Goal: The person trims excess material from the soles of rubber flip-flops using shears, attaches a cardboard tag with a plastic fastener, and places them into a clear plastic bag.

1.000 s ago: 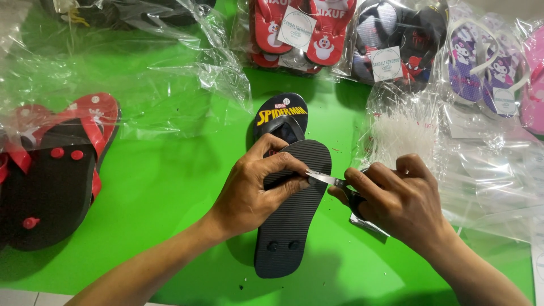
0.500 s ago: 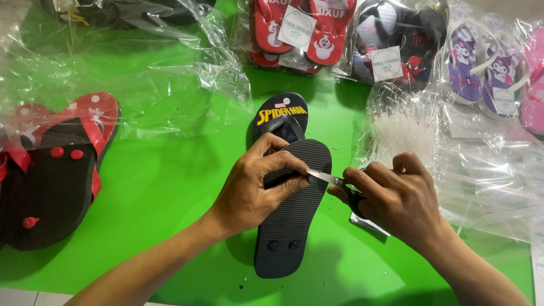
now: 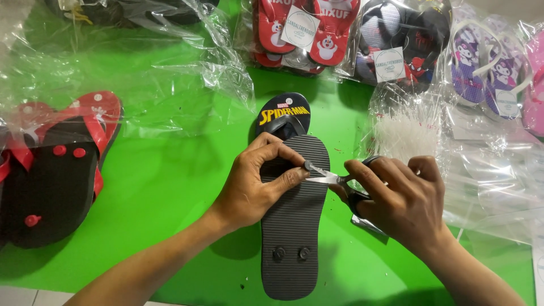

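While our left hand [image 3: 249, 187] pinches the dark sandal [image 3: 294, 226] sole-up, its long axis runs away from us. Our right hand [image 3: 396, 198] grips small scissors [image 3: 331, 177], blades pointing left, tips meeting the left fingertips [image 3: 297, 175].

A sandal [image 3: 294, 226] lies sole-up on the counter [image 3: 170, 187], under the left hand [image 3: 255, 187] and just left of the right hand [image 3: 402, 198]. Scissors [image 3: 334, 177] sit between the hands. Bagged sandals [image 3: 309, 28] lie beyond both hands, another pair [image 3: 54, 170] far left.
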